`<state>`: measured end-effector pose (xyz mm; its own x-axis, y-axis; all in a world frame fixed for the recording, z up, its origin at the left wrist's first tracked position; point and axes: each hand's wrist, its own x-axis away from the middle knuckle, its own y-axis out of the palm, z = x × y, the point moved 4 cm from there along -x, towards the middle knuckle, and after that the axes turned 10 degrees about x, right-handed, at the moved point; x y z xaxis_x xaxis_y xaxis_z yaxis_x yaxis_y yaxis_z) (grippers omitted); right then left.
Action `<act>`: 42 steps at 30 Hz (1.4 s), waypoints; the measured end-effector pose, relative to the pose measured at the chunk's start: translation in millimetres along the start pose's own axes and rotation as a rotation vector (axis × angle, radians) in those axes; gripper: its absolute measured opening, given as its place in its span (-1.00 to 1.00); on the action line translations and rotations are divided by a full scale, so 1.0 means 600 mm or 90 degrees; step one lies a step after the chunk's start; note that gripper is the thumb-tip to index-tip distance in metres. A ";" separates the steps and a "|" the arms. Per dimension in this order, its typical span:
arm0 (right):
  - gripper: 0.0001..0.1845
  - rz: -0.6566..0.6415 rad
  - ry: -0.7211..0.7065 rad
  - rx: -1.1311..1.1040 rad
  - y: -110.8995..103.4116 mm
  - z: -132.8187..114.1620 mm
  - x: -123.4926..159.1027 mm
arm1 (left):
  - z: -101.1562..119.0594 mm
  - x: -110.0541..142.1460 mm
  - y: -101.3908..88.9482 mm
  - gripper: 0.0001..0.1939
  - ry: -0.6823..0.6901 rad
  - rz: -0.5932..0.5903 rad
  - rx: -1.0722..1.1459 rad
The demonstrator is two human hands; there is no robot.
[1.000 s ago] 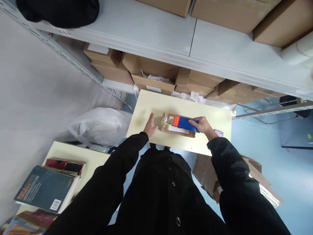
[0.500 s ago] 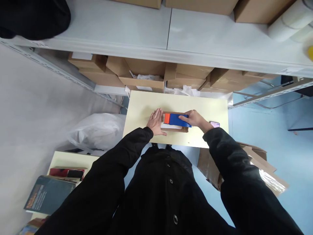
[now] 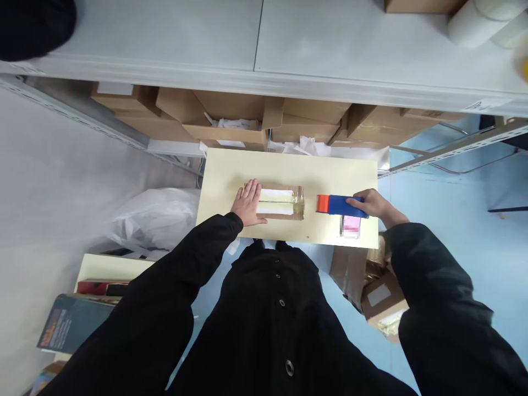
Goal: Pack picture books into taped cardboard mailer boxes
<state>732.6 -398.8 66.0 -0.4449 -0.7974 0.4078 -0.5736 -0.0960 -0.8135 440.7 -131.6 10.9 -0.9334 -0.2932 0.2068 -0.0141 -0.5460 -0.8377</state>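
A flat brown cardboard parcel (image 3: 284, 215) lies on the pale yellow table (image 3: 223, 165), with white paper and clear tape over its top. My left hand (image 3: 247, 204) rests on the parcel's left end, fingers stretched out and the palm covering that end. To the right of the parcel, my right hand (image 3: 371, 203) grips a blue tape dispenser (image 3: 342, 205) with an orange front end. The dispenser is apart from the parcel. A phone (image 3: 350, 226) with a lit screen lies just below the dispenser, near the table's front edge.
Behind the table stands a grey shelf (image 3: 198, 66) with several cardboard boxes (image 3: 231, 135) on its lower level. A white plastic bag (image 3: 159, 220) is at the left, above books (image 3: 78, 322) on a second table. An open carton (image 3: 348, 269) with parcels stands at the lower right.
My left hand has come down onto the parcel's left end. The right hand first kept the tape dispenser over the parcel, then moved it off to the right, beside the phone.
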 end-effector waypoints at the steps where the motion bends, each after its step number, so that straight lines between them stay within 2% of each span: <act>1: -0.40 0.009 0.016 0.011 0.002 0.016 0.003 | 0.001 -0.001 0.000 0.32 -0.005 -0.006 -0.011; 4: -0.42 0.026 0.037 0.083 0.015 0.029 -0.002 | 0.001 -0.002 -0.002 0.34 -0.020 -0.029 -0.046; 8: -0.46 0.012 0.077 0.202 0.040 -0.014 -0.030 | 0.008 -0.001 -0.009 0.37 -0.039 -0.061 -0.086; 11: -0.43 -0.005 0.104 0.244 0.049 -0.051 -0.046 | 0.033 -0.005 -0.017 0.40 -0.082 -0.037 -0.097; 13: -0.39 -0.014 0.107 0.264 0.049 -0.070 -0.049 | 0.066 -0.015 -0.013 0.39 -0.082 -0.017 -0.078; 14: -0.37 -0.017 0.107 0.275 0.047 -0.078 -0.049 | 0.088 -0.024 -0.006 0.36 -0.046 -0.026 -0.059; 17: -0.32 -0.019 0.121 0.308 0.039 -0.103 -0.045 | 0.158 -0.051 0.035 0.20 0.188 -0.138 0.011; 19: -0.30 -0.003 0.147 0.326 0.034 -0.125 -0.043 | 0.182 -0.065 0.059 0.06 0.279 -0.177 0.028; 22: -0.38 0.023 0.161 0.357 0.045 -0.163 -0.041 | 0.184 -0.079 0.077 -0.11 0.304 -0.155 0.049; 25: -0.58 -0.014 0.104 0.399 0.085 -0.185 -0.033 | 0.177 -0.078 0.081 -0.19 0.304 -0.136 0.073; 27: -0.61 -0.065 0.061 0.392 0.112 -0.180 -0.020 | 0.176 -0.076 0.083 -0.22 0.295 -0.138 0.063; 29: -0.48 -0.025 0.112 0.383 0.113 -0.157 -0.005 | 0.181 -0.075 0.085 -0.22 0.284 -0.136 0.058; 32: -0.37 0.084 0.205 0.382 0.082 -0.117 0.017 | 0.193 -0.081 0.081 -0.19 0.279 -0.107 0.094; 36: -0.42 0.191 0.286 0.327 0.036 -0.078 0.039 | 0.196 -0.083 0.057 -0.02 0.285 -0.096 0.121; 39: -0.49 0.206 0.336 0.231 0.037 -0.060 0.052 | 0.169 -0.072 0.020 0.09 0.242 -0.080 0.098; 42: -0.63 0.183 0.334 0.145 0.067 -0.059 0.055 | 0.108 -0.049 -0.020 0.03 0.102 -0.012 0.051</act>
<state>670.7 -408.1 61.7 -0.8696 -0.4184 0.2621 -0.2464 -0.0922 -0.9648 491.3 -167.3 47.9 -0.9786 -0.1570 0.1334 -0.0093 -0.6133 -0.7898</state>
